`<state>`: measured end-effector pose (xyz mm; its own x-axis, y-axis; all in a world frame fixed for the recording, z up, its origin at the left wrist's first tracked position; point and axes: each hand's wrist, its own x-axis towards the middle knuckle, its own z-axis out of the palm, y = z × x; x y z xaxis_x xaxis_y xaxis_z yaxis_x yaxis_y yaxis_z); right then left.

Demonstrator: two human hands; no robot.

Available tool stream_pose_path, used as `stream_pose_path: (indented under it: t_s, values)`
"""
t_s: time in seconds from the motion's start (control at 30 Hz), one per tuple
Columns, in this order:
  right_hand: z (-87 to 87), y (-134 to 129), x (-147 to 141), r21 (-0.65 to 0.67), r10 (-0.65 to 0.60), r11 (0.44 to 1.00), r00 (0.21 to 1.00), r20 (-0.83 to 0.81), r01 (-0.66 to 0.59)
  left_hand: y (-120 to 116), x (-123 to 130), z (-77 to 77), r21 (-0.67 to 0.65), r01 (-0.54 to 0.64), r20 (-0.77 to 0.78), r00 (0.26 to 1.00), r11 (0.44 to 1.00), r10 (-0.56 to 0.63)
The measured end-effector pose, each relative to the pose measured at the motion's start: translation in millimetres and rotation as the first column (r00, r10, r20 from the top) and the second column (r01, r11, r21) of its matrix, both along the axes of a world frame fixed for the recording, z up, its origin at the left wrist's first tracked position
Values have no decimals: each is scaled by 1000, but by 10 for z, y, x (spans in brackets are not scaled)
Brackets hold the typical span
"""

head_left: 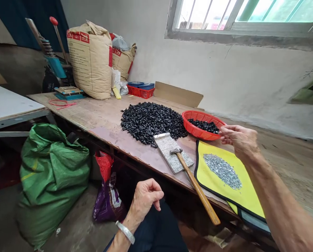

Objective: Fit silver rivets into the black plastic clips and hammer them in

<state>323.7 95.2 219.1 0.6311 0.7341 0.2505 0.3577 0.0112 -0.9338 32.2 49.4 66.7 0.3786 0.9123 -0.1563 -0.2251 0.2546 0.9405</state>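
Observation:
My right hand (239, 140) is at the right rim of a red plastic basket (198, 133) that holds small black parts (205, 126). Its fingers are pinched together, and what they hold, if anything, is too small to make out. Above my lap, apart from the table, my left hand (147, 197) has its fingers curled in, with nothing visible in them. A hammer (195, 182) with a wooden handle rests its head on a stone slab (169, 152), its handle jutting past the table edge. Small silvery metal pieces (222, 171) lie heaped on a yellow cloth (247, 190) with black edging, below my right hand.
A large pile of black parts (153, 120) spreads across the wooden table (98, 112) behind the slab. Farther back stand a paper sack (90, 63), a red crate (141, 92) and a lever press (55, 64). On the floor at left sits a green sack (53, 178).

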Motion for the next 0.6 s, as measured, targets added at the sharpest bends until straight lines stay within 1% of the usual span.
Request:
stream_pose_path:
  t_s: [0.07,0.17,0.2,0.27,0.3,0.33,0.4,0.43,0.53,0.6]
  values:
    - [-147,-122,-52,-11,29,1000,1000,-1,-29,41,-66,46,25,-34,0,999,999,34]
    - [-443,-341,-277,-96,141,985,990,-8,-141,180,-169,198,110,-136,-20,990,985,139]
    - [-527,-399,-363,-139,192,971,981,-10,-192,255,-196,262,148,-178,-46,981,973,186]
    - [-647,-481,-521,-244,311,922,950,3,-301,446,-229,381,243,-243,-116,954,939,277]
    - [-682,-507,-586,-296,365,892,931,23,-342,560,-232,426,305,-238,-171,939,922,299]
    - [-702,-525,-641,-345,409,864,911,56,-367,681,-226,457,368,-204,-259,915,907,311]
    - [-716,-548,-717,-411,462,834,873,154,-369,932,-185,472,492,-98,-443,827,865,346]
    - [-717,-556,-739,-429,475,830,855,208,-357,1053,-149,460,565,-21,-517,770,825,374]
    - [-735,-577,-724,-461,481,832,816,322,-308,1351,0,386,619,41,-566,716,785,409]
    - [-770,-589,-618,-472,445,845,820,360,-252,1477,116,337,633,86,-593,692,769,411]
